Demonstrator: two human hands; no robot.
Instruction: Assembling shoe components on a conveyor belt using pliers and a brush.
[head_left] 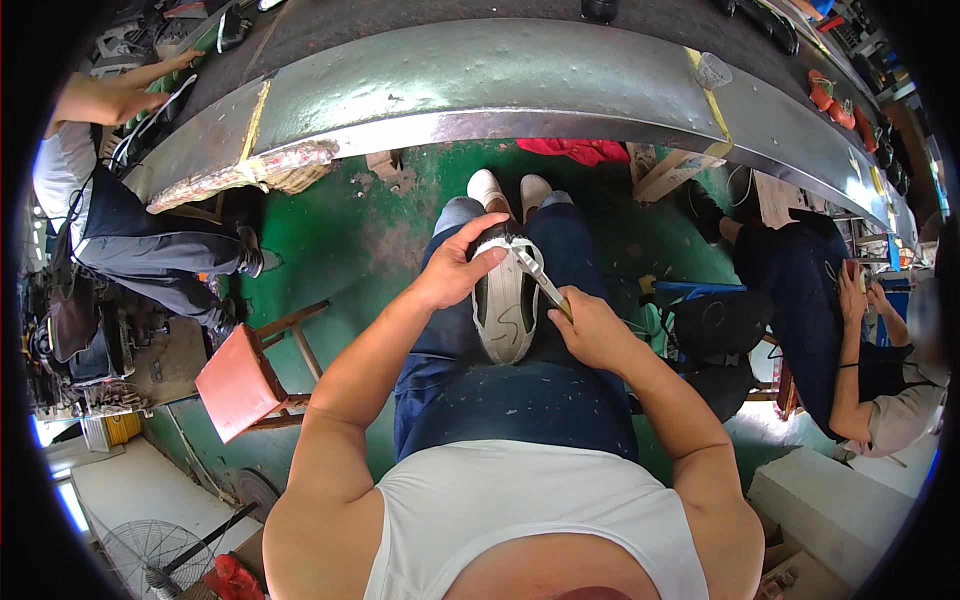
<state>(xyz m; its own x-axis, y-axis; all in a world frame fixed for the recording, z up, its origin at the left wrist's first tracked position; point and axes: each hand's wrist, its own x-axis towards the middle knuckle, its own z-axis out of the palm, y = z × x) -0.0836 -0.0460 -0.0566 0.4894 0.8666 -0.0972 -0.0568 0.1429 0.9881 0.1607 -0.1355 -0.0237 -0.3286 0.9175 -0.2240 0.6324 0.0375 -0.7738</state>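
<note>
A black-and-white shoe (505,310) lies bottom up across my lap, its pale underside facing me with a dark scrawled mark on it. My left hand (455,262) is closed on its far end, the thumb pressing at the edge and the fingers reaching over the dark tip. In my right hand (598,328) is a pair of silver pliers (536,268) with a yellow-green handle. The head of the pliers meets the rim of the shoe close to my left thumb. Whether the jaws pinch the edge is too small to make out.
A long metal-edged bench (400,95) runs across in front of my knees. At left stands a reddish stool (238,382), with a co-worker (75,180) beyond it. Another person (870,380) sits at right. Orange shoes (830,98) rest on the bench's right part.
</note>
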